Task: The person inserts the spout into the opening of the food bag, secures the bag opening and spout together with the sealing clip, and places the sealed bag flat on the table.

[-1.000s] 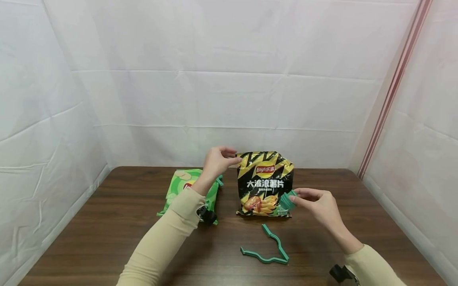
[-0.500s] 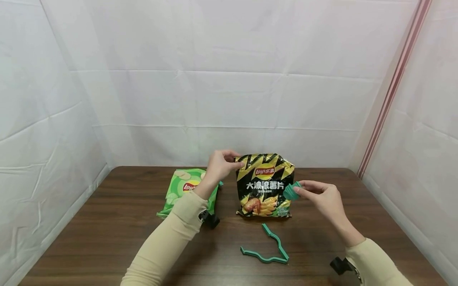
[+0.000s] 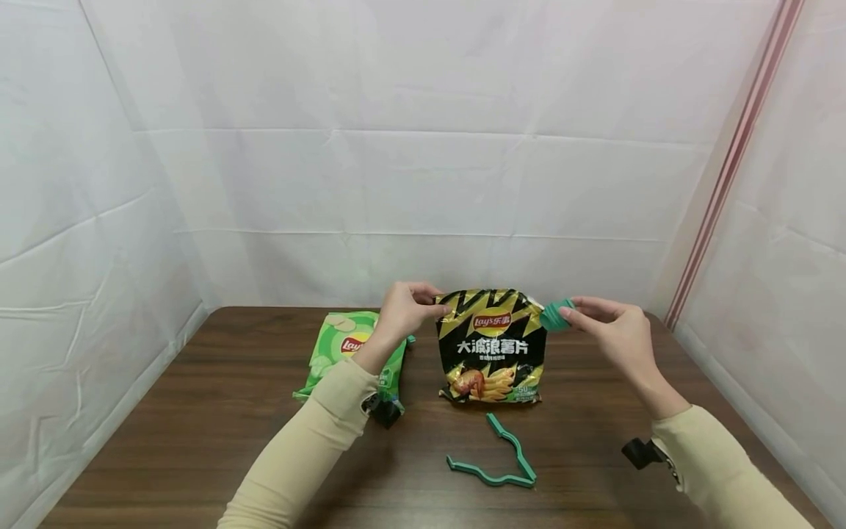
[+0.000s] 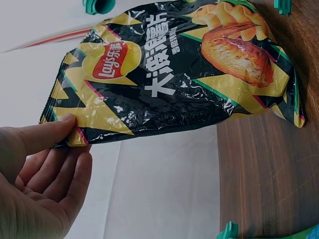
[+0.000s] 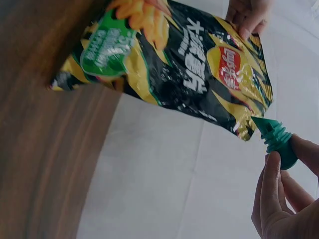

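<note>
A black and yellow Lay's chip bag (image 3: 489, 345) stands upright on the dark wooden table (image 3: 218, 441). My left hand (image 3: 405, 312) pinches its upper left corner between thumb and fingers. In my right hand (image 3: 617, 327) is a green threaded spout (image 5: 276, 139) with a slanted, pointed end, gripped by fingers and thumb at its round end. The point is right at the bag's upper right corner in the right wrist view. In front of the bag lies a green hinged bag clip (image 3: 522, 463), spread into a wide V.
A green Lay's bag (image 3: 330, 345) lies left of the black one, partly hidden behind my left forearm. A small green piece (image 3: 411, 339) shows at its right side. White cloth walls (image 3: 423, 184) surround the table at the back and sides.
My right hand has risen with the spout from the bag's lower right to its upper right corner. My left hand has closed onto the upper left corner, and the bag's top sits slightly lower.
</note>
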A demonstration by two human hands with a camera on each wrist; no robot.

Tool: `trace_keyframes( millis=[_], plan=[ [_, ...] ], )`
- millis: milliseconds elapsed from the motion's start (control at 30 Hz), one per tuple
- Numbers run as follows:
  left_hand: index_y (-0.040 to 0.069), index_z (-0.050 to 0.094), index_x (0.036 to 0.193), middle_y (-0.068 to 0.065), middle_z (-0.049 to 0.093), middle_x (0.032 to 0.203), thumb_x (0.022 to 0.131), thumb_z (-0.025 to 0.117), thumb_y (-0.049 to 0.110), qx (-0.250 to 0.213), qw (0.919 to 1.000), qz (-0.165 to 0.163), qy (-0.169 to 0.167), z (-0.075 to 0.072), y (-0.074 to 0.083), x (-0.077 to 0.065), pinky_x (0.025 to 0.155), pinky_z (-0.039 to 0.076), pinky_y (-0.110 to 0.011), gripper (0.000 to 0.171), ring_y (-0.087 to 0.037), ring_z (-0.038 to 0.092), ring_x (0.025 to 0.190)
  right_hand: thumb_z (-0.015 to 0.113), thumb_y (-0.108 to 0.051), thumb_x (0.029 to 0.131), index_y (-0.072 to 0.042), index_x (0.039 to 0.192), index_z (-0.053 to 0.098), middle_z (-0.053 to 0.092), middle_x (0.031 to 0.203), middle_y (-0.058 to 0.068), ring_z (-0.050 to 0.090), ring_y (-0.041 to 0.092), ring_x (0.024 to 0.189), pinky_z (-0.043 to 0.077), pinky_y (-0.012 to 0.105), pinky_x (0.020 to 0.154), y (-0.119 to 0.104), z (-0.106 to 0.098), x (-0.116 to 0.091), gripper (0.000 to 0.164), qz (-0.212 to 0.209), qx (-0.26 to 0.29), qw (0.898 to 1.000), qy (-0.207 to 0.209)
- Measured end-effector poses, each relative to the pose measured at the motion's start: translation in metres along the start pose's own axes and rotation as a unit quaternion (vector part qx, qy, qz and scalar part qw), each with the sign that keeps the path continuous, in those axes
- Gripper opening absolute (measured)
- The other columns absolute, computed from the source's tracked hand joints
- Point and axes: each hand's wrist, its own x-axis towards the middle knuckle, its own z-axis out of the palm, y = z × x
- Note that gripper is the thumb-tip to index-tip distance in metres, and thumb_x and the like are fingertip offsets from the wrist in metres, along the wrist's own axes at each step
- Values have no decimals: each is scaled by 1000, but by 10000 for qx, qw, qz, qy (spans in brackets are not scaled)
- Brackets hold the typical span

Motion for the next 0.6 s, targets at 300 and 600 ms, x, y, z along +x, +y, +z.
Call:
trace_keyframes(
  millis=[300, 600],
  plan=[
    [14, 76, 95, -5, 72, 83, 75, 81, 18, 30, 9999, 146, -40, 0, -4, 1, 68, 51, -33, 21, -18, 64, 79, 69, -44, 84, -12, 114, 70, 71, 105, 13, 59, -13, 79, 47, 12, 68, -10, -2, 20, 43, -363, 30, 9993, 82],
    [11, 76, 95, -6, 71, 80, 75, 81, 16, -57, 9995, 295, -80, -1, -7, 1, 65, 51, -30, 21, -21, 65, 75, 68, -41, 86, -14, 118, 68, 71, 109, 11, 54, -17, 80, 49, 15, 67, -12, 1, 29, 42, -815, -302, 9960, -197]
  ],
)
